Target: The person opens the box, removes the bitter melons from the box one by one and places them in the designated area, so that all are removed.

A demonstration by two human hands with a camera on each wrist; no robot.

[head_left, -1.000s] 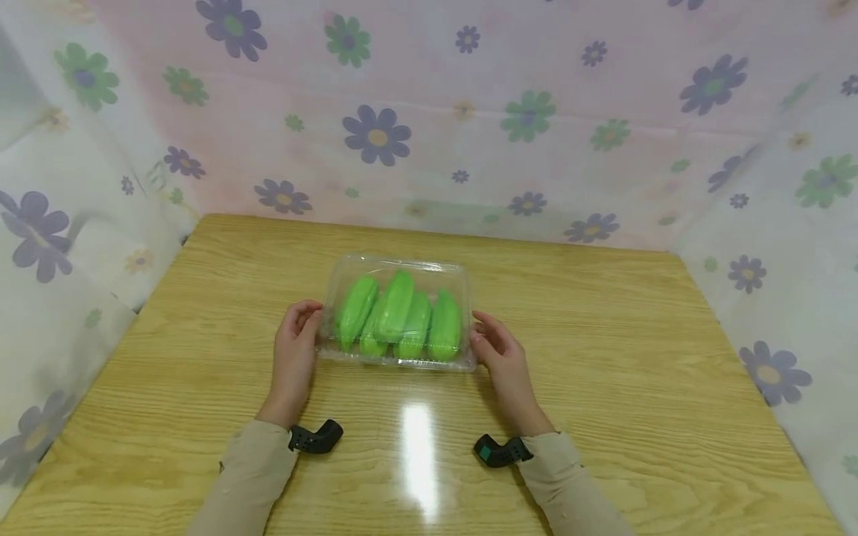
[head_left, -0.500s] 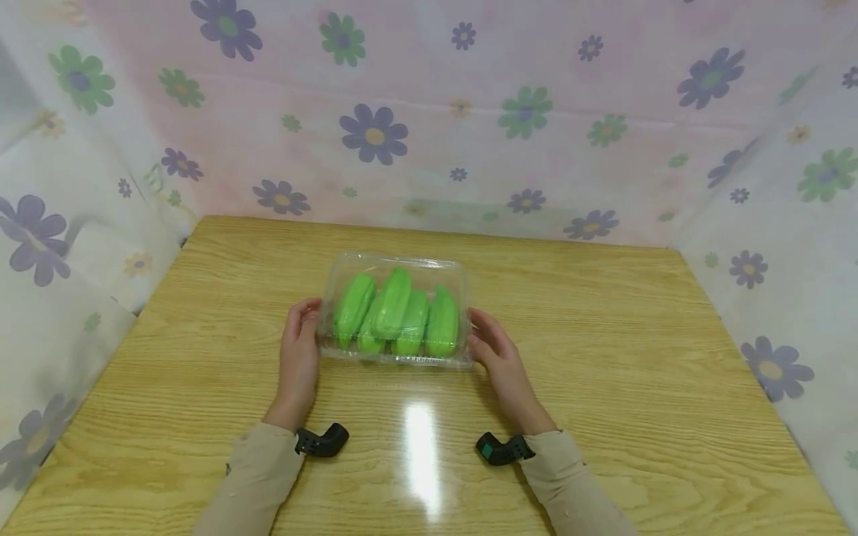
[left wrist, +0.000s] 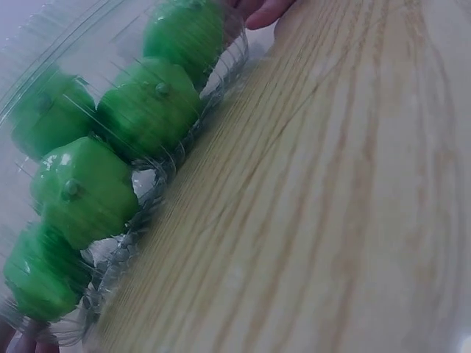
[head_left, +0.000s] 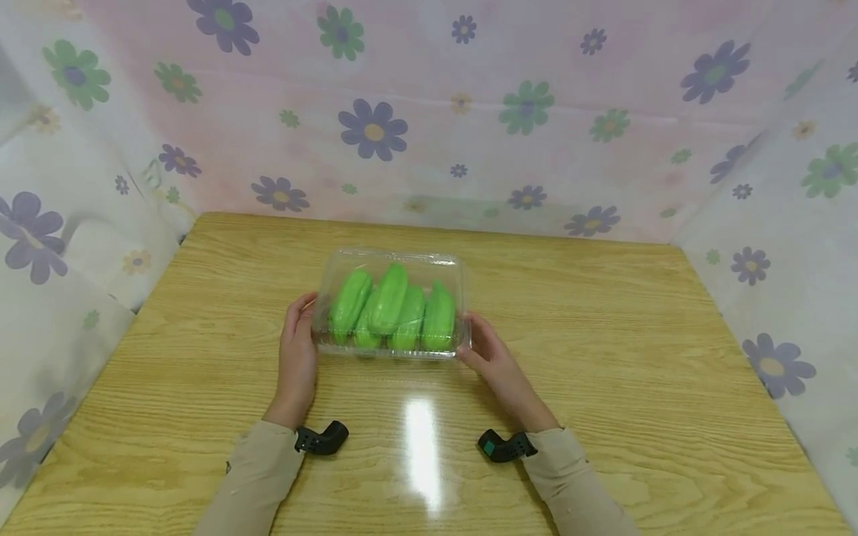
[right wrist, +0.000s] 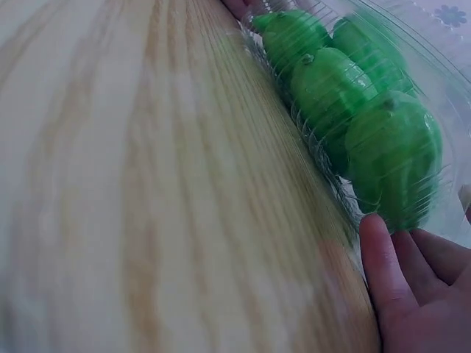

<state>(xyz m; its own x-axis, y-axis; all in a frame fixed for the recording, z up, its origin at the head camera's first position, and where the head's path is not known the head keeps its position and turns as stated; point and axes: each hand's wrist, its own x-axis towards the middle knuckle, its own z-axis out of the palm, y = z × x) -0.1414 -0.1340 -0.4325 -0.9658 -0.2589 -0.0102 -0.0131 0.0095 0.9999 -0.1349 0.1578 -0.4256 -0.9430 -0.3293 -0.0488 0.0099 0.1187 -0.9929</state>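
A clear plastic clamshell box (head_left: 432,269) with its lid down sits in the middle of the head view. Several green, ridged, elongated vegetables (head_left: 389,301) lie inside, one on top of the others. My left hand (head_left: 297,365) holds the box's left side, its fingertips partly hidden behind it. At the opposite end, my right hand (head_left: 499,368) grips the front right corner. In the right wrist view the thumb (right wrist: 379,257) presses the box's lower edge while the other fingers go beneath or behind its end. The left wrist view shows the vegetables' blunt ends (left wrist: 85,191) through the ribbed wall.
The wood-grain table (head_left: 603,335) extends around the box on every side. A flower-printed cloth (head_left: 429,112) hangs behind it and along both sides. Black curved pieces (head_left: 323,438) are strapped at both wrists, over light sleeves. A light reflection lies on the tabletop in front.
The box has shifted slightly left and away from me. My right thumb has moved onto the box's front right corner. The left hand stays at its side.
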